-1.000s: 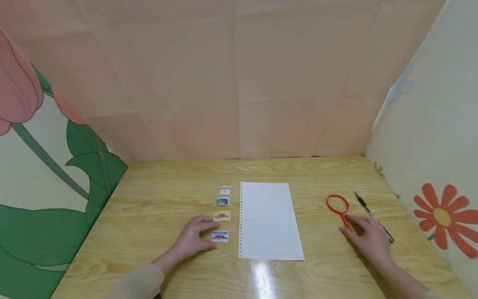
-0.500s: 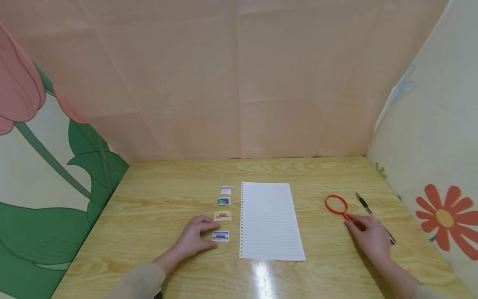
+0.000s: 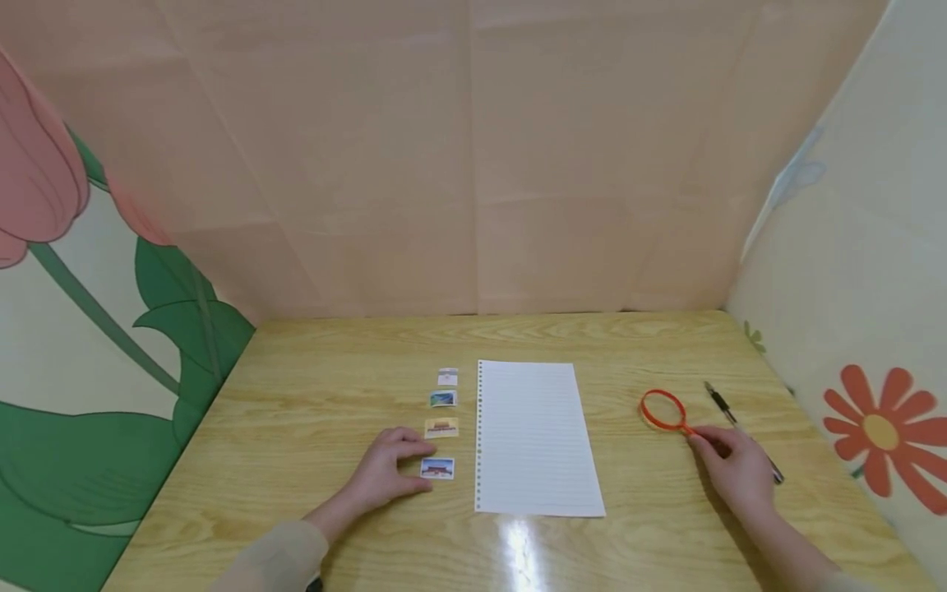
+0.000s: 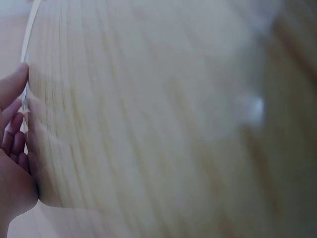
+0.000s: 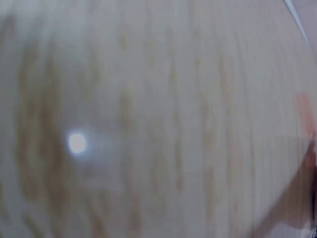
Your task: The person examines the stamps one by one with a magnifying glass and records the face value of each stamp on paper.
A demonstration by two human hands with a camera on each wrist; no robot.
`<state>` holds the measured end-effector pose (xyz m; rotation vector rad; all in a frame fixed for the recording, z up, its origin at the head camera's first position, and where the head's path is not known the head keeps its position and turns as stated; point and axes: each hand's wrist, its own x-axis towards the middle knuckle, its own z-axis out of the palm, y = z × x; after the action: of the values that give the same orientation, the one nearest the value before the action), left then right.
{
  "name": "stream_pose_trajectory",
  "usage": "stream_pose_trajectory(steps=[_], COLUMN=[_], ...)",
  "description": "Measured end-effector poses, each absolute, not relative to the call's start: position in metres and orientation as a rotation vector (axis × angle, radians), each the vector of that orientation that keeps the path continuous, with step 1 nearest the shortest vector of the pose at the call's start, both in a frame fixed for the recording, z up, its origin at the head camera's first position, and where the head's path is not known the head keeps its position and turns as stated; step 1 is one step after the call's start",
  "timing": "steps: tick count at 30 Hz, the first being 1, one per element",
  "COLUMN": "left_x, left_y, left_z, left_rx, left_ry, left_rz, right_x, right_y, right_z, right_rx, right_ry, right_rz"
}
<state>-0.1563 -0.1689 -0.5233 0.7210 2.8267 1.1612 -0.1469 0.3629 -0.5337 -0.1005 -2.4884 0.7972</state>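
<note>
My right hand (image 3: pixel 740 473) pinches the handle of a red magnifying glass (image 3: pixel 672 427) between thumb and fingers. Its round rim seems tilted and a little off the table; most of the handle is hidden in the hand. A red bit of the magnifying glass (image 5: pixel 306 114) shows at the edge of the right wrist view. On the other side, my left hand (image 3: pixel 379 470) rests on the table, thumb and fingers spread apart beside the nearest stamp-like picture card (image 3: pixel 437 469). A yellow picture card (image 3: pixel 441 427) lies just beyond the fingertips. Nothing is gripped by that hand.
Two smaller cards, one blue-green (image 3: pixel 444 399) and one pale (image 3: pixel 447 376), continue the column toward the back. A lined sheet of paper (image 3: pixel 540 440) with punched holes lies right of them. Beside my right hand is a black-gripped pen (image 3: pixel 719 400). Printed cloth walls surround the wooden table (image 3: pixel 333 353).
My right hand has closed on the magnifying glass's handle, and its rim has tilted and shifted slightly left and nearer. The left hand and the cards stay as they were.
</note>
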Motion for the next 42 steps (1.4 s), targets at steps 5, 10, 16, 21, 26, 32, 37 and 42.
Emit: stream_pose_trajectory(steps=[5, 10, 16, 21, 26, 32, 37, 42], left_x=[-0.157, -0.157, -0.158, -0.158, -0.158, -0.157, -0.157, -0.157], left_y=[-0.168, -0.168, -0.168, -0.168, -0.168, -0.169, -0.169, -0.168], left_z=[-0.524, -0.523, -0.523, -0.523, -0.524, -0.524, -0.524, -0.523], left_rx=[0.714, 0.718, 0.721, 0.719, 0.705, 0.742, 0.731, 0.736], left_ry=[2.831, 2.837, 2.840, 2.851, 2.844, 2.858, 2.846, 2.858], left_rz=[1.151, 1.157, 1.174, 1.164, 1.163, 1.159, 1.167, 1.175], right_x=[-0.148, -0.151, -0.157, -0.161, -0.164, -0.166, -0.165, -0.161], right_y=[0.356, 0.335, 0.304, 0.272, 0.240, 0.207, 0.183, 0.162], right_z=[-0.527, -0.518, -0.510, -0.505, -0.507, -0.511, -0.517, -0.521], right_rx=[-0.094, 0.031, 0.202, 0.319, 0.470, 0.694, 0.824, 0.891], right_ry=[-2.468, -2.433, -2.407, -2.411, -2.390, -2.354, -2.325, -2.322], right_rz=[0.913, 0.975, 0.949, 0.967, 1.007, 1.010, 0.939, 0.930])
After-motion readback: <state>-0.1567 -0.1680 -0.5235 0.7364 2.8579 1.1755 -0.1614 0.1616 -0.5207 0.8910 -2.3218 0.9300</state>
